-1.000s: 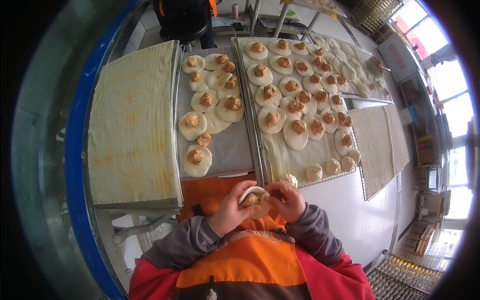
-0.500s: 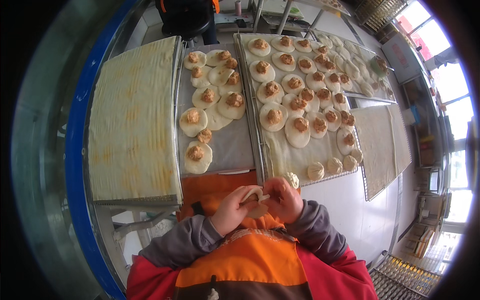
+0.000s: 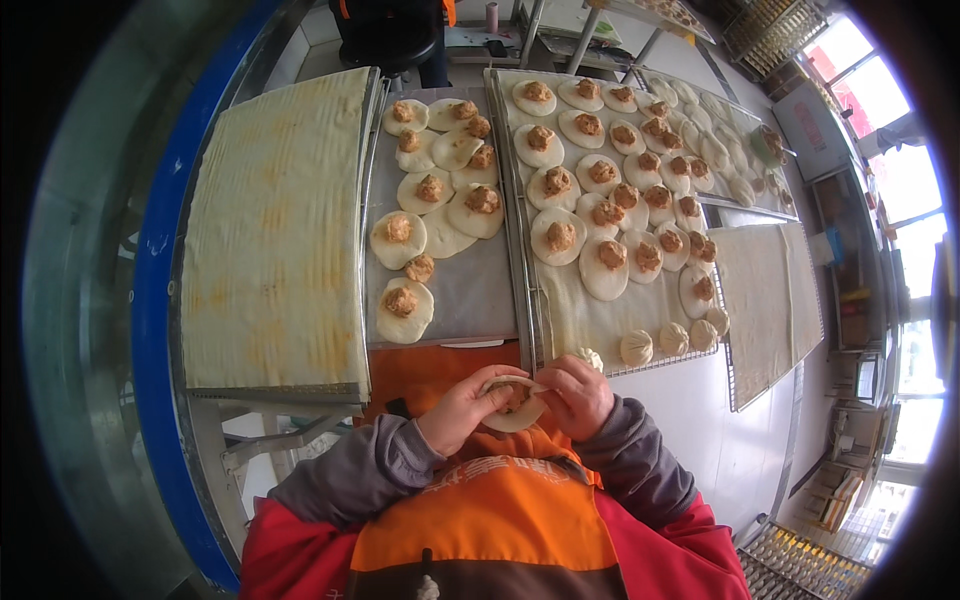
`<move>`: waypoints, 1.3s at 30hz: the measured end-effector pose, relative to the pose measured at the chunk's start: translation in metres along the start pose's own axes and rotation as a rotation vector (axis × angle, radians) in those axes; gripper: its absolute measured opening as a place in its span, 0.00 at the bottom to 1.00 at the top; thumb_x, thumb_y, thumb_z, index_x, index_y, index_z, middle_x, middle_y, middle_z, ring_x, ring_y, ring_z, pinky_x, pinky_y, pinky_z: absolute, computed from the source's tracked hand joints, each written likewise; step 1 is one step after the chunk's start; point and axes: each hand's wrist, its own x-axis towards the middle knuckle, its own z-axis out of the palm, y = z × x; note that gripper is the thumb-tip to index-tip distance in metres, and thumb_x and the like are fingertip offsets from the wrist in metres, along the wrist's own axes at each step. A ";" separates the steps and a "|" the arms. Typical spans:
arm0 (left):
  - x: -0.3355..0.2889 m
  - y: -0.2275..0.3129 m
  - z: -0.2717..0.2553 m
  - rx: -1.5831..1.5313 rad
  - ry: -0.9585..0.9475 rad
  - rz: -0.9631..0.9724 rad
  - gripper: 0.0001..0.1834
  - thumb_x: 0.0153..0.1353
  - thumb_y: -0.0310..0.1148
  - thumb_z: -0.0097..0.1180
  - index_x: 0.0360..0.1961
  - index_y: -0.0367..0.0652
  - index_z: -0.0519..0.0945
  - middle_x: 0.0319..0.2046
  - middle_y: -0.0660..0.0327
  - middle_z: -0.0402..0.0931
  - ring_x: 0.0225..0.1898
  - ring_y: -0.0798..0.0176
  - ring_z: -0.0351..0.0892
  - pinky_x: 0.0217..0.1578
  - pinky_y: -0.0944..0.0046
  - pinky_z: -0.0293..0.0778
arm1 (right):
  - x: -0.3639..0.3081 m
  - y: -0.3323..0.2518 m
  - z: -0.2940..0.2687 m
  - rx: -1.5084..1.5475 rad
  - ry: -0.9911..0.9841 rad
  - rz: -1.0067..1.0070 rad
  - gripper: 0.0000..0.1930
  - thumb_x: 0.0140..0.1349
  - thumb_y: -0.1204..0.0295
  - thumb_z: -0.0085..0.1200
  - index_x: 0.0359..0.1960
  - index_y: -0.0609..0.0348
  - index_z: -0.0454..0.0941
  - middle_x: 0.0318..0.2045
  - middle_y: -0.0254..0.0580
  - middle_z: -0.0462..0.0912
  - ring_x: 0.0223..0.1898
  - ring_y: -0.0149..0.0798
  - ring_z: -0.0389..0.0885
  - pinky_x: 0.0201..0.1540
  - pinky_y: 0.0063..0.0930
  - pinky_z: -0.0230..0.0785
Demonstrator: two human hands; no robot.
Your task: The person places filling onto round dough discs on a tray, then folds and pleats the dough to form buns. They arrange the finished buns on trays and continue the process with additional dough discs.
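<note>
Close to my apron I hold a round dough wrapper with brown meat filling inside. Its rim is raised and the middle still gapes, so the filling shows. My left hand cups the wrapper from the left, thumb over the filling. With its fingers pinched, my right hand grips the rim on the right side. Just past the right hand sits a pleated bun, partly hidden by it. More closed buns, one of them a pleated bun, line the near edge of the mesh tray.
Beyond my hands, a grey tray carries flat wrappers topped with meat. The mesh tray beside it bears several more. A cloth-covered rack stands at left, another cloth-covered rack at right. Further back are a bowl and a black stool.
The wrapper has turned up so its filling shows more, and my right fingers have moved slightly right and down along its rim. The whole view has shifted a little.
</note>
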 end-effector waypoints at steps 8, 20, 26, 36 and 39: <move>0.000 -0.015 -0.010 0.402 0.038 0.104 0.17 0.66 0.24 0.52 0.56 0.36 0.72 0.50 0.52 0.73 0.51 0.61 0.76 0.52 0.66 0.71 | 0.004 -0.006 0.004 0.036 -0.123 -0.118 0.09 0.55 0.79 0.55 0.38 0.62 0.75 0.31 0.46 0.75 0.32 0.50 0.78 0.34 0.35 0.72; -0.006 -0.006 0.004 0.224 0.056 0.165 0.21 0.65 0.27 0.54 0.58 0.36 0.67 0.48 0.52 0.73 0.49 0.59 0.76 0.53 0.65 0.70 | 0.012 -0.012 0.001 0.200 -0.070 0.036 0.09 0.54 0.79 0.55 0.38 0.61 0.75 0.31 0.45 0.75 0.31 0.51 0.77 0.35 0.38 0.72; -0.005 -0.010 -0.007 0.628 -0.009 0.368 0.22 0.65 0.24 0.51 0.60 0.38 0.67 0.47 0.50 0.72 0.48 0.54 0.74 0.52 0.62 0.69 | 0.010 -0.012 0.003 0.028 -0.121 -0.158 0.10 0.53 0.79 0.57 0.38 0.62 0.74 0.32 0.46 0.74 0.31 0.51 0.77 0.35 0.38 0.72; -0.001 -0.009 -0.002 0.377 0.076 0.250 0.20 0.67 0.23 0.49 0.60 0.39 0.67 0.54 0.53 0.69 0.57 0.59 0.69 0.58 0.63 0.65 | 0.011 -0.010 0.009 0.069 -0.019 0.011 0.12 0.52 0.81 0.54 0.39 0.63 0.74 0.30 0.48 0.74 0.31 0.53 0.77 0.34 0.39 0.72; -0.005 -0.010 0.002 0.579 0.085 0.486 0.20 0.66 0.23 0.51 0.58 0.39 0.68 0.51 0.52 0.69 0.53 0.56 0.71 0.56 0.63 0.67 | 0.015 -0.013 0.006 0.084 -0.044 -0.017 0.11 0.51 0.80 0.55 0.38 0.62 0.75 0.30 0.46 0.75 0.31 0.51 0.77 0.34 0.38 0.72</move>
